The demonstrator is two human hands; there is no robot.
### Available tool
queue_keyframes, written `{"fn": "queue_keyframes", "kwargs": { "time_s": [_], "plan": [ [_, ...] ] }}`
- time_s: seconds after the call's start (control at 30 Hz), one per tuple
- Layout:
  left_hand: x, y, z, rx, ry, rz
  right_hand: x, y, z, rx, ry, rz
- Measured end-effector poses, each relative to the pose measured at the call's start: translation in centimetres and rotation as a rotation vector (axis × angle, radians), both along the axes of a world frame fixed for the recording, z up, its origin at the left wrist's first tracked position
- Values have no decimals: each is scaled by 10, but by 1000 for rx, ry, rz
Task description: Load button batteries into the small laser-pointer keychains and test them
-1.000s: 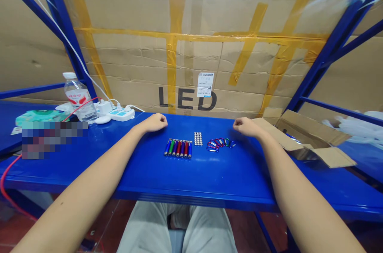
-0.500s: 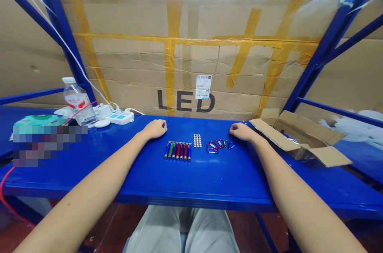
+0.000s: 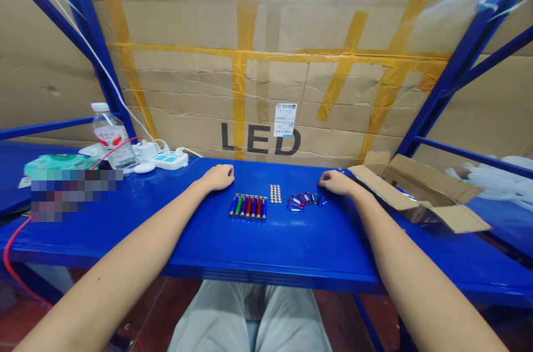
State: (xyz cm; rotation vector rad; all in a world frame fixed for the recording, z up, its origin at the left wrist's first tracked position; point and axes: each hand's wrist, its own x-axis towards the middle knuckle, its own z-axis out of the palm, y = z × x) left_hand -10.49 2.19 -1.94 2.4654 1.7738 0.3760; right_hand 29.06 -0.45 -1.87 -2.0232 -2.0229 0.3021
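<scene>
My left hand [image 3: 220,177] rests on the blue table, its fingers curled in, with nothing visible in it. Across from it, my right hand [image 3: 333,182] lies with fingers curled too, just behind the carabiners and touching none of them. Between the hands is a row of small metal tubes [image 3: 248,207] like mini flashlights, in blue, green and red. Behind and right of these, silver button cells [image 3: 275,194] stand in neat columns. Several small coloured carabiner clips [image 3: 306,200] lie in a curved line nearest my right hand.
An open cardboard box [image 3: 416,191] sits at the right. On the left are a water bottle [image 3: 112,141], a white power strip [image 3: 170,160], a green packet [image 3: 58,163] and a red cable [image 3: 12,246]. A large cardboard panel [image 3: 187,96] and blue rack posts stand behind the table.
The camera view shifts slightly. Both hands and the small parts stay where they were on the table.
</scene>
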Motion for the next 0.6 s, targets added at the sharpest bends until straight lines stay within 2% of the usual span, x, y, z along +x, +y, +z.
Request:
{"fn": "queue_keyframes", "kwargs": {
  "time_s": [0.13, 0.33, 0.47, 0.6],
  "plan": [
    [3, -1, 0, -2, -5, 16, -1, 1, -1, 8, -32, -16],
    [13, -6, -3, -9, -60, 196, -2, 4, -4, 17, -54, -40],
    [17, -10, 1, -13, -86, 225, -3, 2, -1, 36, -90, -66],
    [27, -21, 12, 70, -200, 186, -24, -10, 12, 172, -109, -207]
  ]
}}
